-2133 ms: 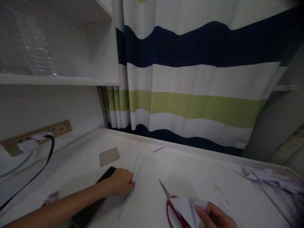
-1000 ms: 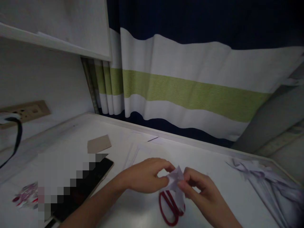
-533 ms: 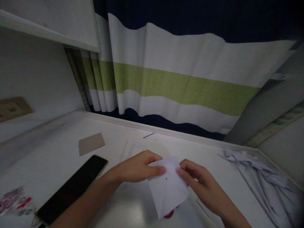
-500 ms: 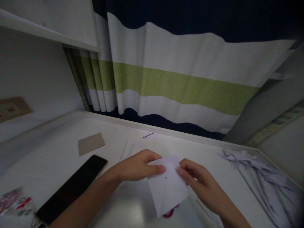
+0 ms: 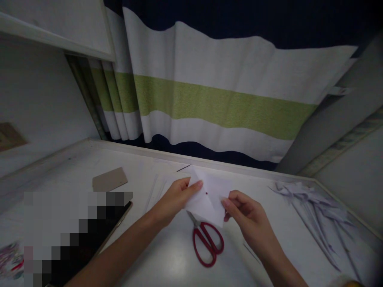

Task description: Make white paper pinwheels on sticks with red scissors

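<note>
A broad striped curtain, banded navy, white and green, hangs behind a white desk and fills the back of the scene, with a white shelf jutting from the wall at upper left. On the desk's right side lies a loose heap of white paper strips; at far left a blurred-out dark flat object cannot be made out. A tan piece of cardboard rests flat on the desk toward the back left, well apart from the hands. Red-handled scissors lie on the desk just below the hands, blades pointing away from the camera. Above them, a person holds a small creased sheet of white paper, marked with a tiny dark dot, lifted off the desk at centre. The left hand pinches the sheet's left edge between thumb and fingertips, the fingers pressed together. The right hand pinches the right edge, its fingers curled close.
</note>
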Demonstrator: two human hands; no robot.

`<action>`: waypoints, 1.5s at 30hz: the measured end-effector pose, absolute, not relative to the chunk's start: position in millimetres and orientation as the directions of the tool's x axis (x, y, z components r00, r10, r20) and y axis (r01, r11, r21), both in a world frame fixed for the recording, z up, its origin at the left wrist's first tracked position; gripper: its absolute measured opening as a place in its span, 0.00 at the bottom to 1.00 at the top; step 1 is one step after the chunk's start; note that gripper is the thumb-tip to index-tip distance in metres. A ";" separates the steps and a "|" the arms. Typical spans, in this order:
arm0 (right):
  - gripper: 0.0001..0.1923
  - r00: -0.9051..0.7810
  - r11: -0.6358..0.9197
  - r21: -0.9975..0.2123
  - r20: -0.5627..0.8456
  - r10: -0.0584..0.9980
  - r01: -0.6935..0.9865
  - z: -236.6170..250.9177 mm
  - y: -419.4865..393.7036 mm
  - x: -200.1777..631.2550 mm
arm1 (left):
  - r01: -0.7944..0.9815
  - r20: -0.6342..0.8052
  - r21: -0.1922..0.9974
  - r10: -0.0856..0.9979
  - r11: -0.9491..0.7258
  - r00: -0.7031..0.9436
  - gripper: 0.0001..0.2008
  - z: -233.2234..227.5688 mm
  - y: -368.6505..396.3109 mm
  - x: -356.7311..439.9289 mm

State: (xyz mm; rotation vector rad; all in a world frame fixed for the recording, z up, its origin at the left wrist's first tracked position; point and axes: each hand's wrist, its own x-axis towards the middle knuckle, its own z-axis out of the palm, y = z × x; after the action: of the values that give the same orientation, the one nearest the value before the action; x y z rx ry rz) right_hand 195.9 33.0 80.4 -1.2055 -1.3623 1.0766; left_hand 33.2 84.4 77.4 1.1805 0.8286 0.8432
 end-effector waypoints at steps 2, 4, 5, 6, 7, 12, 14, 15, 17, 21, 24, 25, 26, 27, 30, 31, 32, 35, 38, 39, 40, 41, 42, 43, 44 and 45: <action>0.09 -0.025 0.119 -0.987 0.117 0.993 0.110 77.3 33.5 195.6 | -0.075 -0.126 0.980 0.870 0.183 0.477 0.17 74.3 84.6 34.0; 0.09 -0.049 0.110 -0.989 0.106 0.993 0.097 73.9 35.0 195.9 | -0.051 -0.130 0.983 0.870 0.175 0.476 0.18 73.0 85.4 33.1; 0.09 -0.064 0.102 -0.991 0.097 0.993 0.092 72.3 36.2 196.3 | -0.037 -0.127 0.986 0.872 0.164 0.472 0.17 73.1 85.9 32.1; 0.10 -0.082 0.093 -0.992 0.086 0.993 0.085 70.7 37.6 196.7 | -0.020 -0.123 0.989 0.876 0.149 0.467 0.17 73.6 86.5 30.7; 0.10 -0.101 0.081 -0.994 0.073 0.992 0.077 69.2 39.1 197.1 | 0.000 -0.116 0.991 0.879 0.131 0.463 0.17 74.2 87.1 29.1; 0.10 -0.148 0.040 -0.999 0.038 0.988 0.014 65.6 44.1 198.2 | 0.097 -0.093 0.994 0.861 0.051 0.499 0.16 76.7 86.3 21.9; 0.11 -0.141 0.034 -0.999 0.037 0.989 -0.024 65.3 44.4 197.6 | 0.133 -0.075 0.991 0.852 0.006 0.519 0.16 78.0 84.9 20.9; 0.12 -0.138 0.028 -0.999 0.034 0.990 -0.044 65.1 44.4 197.3 | 0.146 -0.062 0.989 0.847 -0.019 0.528 0.17 79.0 84.3 20.6; 0.15 -0.144 0.003 -0.997 0.014 0.990 -0.077 64.6 44.2 196.9 | 0.163 -0.051 0.986 0.829 -0.048 0.557 0.17 81.6 83.7 20.1; 0.16 -0.164 -0.041 -0.993 -0.023 0.986 -0.107 63.2 43.9 198.4 | 0.228 -0.097 0.972 0.791 -0.056 0.604 0.19 86.2 85.2 17.0; 0.16 -0.144 -0.035 -0.995 -0.021 0.989 -0.098 61.8 43.6 199.3 | 0.283 -0.114 0.955 0.772 -0.087 0.625 0.17 86.6 87.7 13.5; 0.16 -0.133 -0.028 -0.996 -0.016 0.991 -0.089 61.4 43.4 199.2 | 0.280 -0.115 0.956 0.764 -0.089 0.635 0.16 86.3 88.5 12.6; 0.16 -0.123 -0.020 -0.997 -0.010 0.992 -0.078 61.1 43.3 198.8 | 0.272 -0.115 0.958 0.756 -0.086 0.644 0.15 85.8 89.2 11.7; 0.16 -0.113 -0.011 -0.998 -0.003 0.994 -0.065 60.9 43.2 198.1 | 0.264 -0.116 0.961 0.749 -0.080 0.652 0.14 85.4 89.9 11.0; 0.16 -0.092 0.011 -1.000 0.012 0.996 -0.004 61.8 43.1 196.5 | 0.259 -0.126 0.963 0.730 -0.071 0.672 0.13 85.1 91.0 9.2; 0.17 -0.088 0.016 -1.000 0.014 0.996 0.025 62.3 43.3 196.8 | 0.261 -0.131 0.963 0.723 -0.071 0.679 0.13 85.5 91.2 8.4; 0.17 -0.081 0.020 -0.998 0.015 0.997 0.059 62.8 43.5 197.7 | 0.261 -0.133 0.963 0.718 -0.070 0.683 0.13 86.1 91.3 7.5; 0.19 -0.061 0.027 -0.980 0.016 0.998 0.196 61.9 42.0 203.7 | 0.272 -0.134 0.959 0.735 -0.072 0.665 0.13 89.1 91.8 3.5; 0.15 -0.097 0.020 -0.917 -0.020 0.995 0.399 52.9 32.9 209.3 | 0.282 -0.114 0.956 0.780 -0.083 0.615 0.13 91.6 93.2 -0.7; 0.13 -0.123 0.019 -0.879 -0.045 0.991 0.476 47.8 28.1 209.6 | 0.281 -0.104 0.956 0.792 -0.088 0.602 0.13 92.0 93.6 -1.7; 0.10 -0.148 0.023 -0.834 -0.070 0.986 0.551 41.8 23.0 208.8 | 0.282 -0.097 0.955 0.800 -0.093 0.593 0.13 92.2 94.0 -2.2; 0.07 -0.165 0.026 -0.785 -0.097 0.981 0.618 35.3 18.1 207.0 | 0.282 -0.090 0.954 0.806 -0.098 0.586 0.13 92.3 94.1 -2.4; 0.05 -0.174 0.032 -0.737 -0.117 0.978 0.675 28.8 13.8 204.4 | 0.282 -0.085 0.954 0.810 -0.102 0.580 0.13 92.2 94.1 -2.2; 0.04 -0.176 0.036 -0.690 -0.134 0.975 0.723 22.6 10.5 201.2 | 0.282 -0.082 0.954 0.813 -0.104 0.576 0.14 92.2 93.9 -1.9; 0.04 -0.173 0.039 -0.648 -0.144 0.974 0.761 17.2 8.6 197.7 | 0.284 -0.080 0.953 0.817 -0.105 0.571 0.14 92.3 93.5 -1.4; 0.05 -0.166 0.042 -0.611 -0.147 0.975 0.791 12.7 8.0 194.2 | 0.287 -0.078 0.952 0.823 -0.106 0.563 0.14 92.6 93.1 -1.1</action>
State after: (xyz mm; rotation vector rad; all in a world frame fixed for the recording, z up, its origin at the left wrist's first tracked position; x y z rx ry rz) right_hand 194.2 8.0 12.7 -1.7931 -2.0164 0.8408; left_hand -1.1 93.1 92.6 1.6669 0.9415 0.5909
